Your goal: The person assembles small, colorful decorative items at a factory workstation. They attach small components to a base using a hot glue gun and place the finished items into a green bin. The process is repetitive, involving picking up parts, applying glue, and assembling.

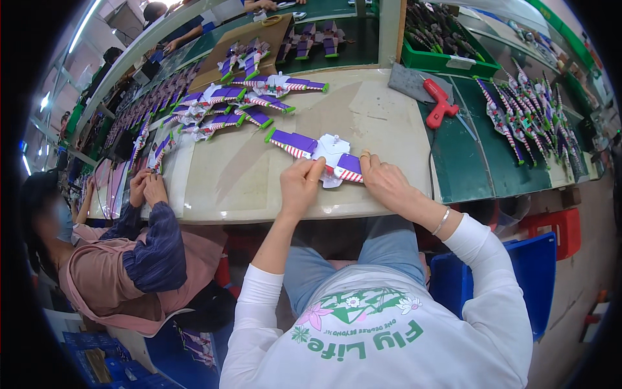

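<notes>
- We see one toy wing set (322,153) lying on the pale worktop (382,123), just in front of the person: a white centre piece with a purple wing on each side, red-and-white stripes and a green tip.
- Our left hand (300,185) rests at the near edge of the white centre, fingers curled and pinching the piece.
- Our right hand (383,178) lies flat over the right wing, fingers together and pressing down on it; a thin bracelet circles that wrist.
- Both forearms come up from the lower edge in white sleeves, pushed back on the left arm.
- Further back on the worktop lies a loose pile of finished wing sets (240,100), roughly eight, overlapping so the count is uncertain.
- Behind them a brown cardboard sheet (259,35) carries about four more.
- To the right one red power screwdriver (439,102) lies on a green mat (463,155), touching a grey pad.
- Beyond it stands one green bin (447,61) of dark parts with a small white label on its front wall.
- At far right a heap of striped wing parts (531,110) covers the mat; too many to count.
- To our left a co-worker's hands (146,188) rest together at the table edge.
</notes>
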Motion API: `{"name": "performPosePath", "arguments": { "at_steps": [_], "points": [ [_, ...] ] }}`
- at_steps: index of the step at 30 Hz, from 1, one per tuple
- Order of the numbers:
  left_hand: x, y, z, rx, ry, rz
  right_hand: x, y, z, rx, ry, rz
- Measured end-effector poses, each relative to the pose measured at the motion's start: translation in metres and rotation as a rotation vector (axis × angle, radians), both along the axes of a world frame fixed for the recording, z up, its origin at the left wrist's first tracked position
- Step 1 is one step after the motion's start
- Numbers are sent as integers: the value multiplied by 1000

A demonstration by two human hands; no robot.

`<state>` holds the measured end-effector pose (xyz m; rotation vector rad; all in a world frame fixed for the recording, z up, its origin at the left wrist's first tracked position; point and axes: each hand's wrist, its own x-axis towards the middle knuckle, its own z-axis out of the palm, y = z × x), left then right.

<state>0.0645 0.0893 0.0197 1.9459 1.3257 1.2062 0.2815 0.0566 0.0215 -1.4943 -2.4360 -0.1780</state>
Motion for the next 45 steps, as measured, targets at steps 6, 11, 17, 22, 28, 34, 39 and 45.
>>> {"name": "performPosePath", "arguments": {
  "at_steps": [6,11,17,22,28,34,39,45],
  "points": [
    [1,-26,15,180,32,-67,-10,0,38,357,137,132],
    [-13,-58,3,417,225,18,-29,6,29,-203,539,431],
    [-26,-74,-23,364,327,170,-31,9,13,-732,1083,274],
    [-26,-72,-25,196,66,31,-40,10,-2,-640,1353,119],
    [-5,-63,-10,-256,-588,-175,-39,4,3,-310,910,149],
    [10,-60,-16,-418,-679,-301,-31,3,7,-202,821,350],
    [11,-58,-26,-354,-508,-211,-13,4,26,-753,1079,301],
    [26,-66,-25,-50,-446,-26,-23,9,1,-712,1239,280]
  ]
}}
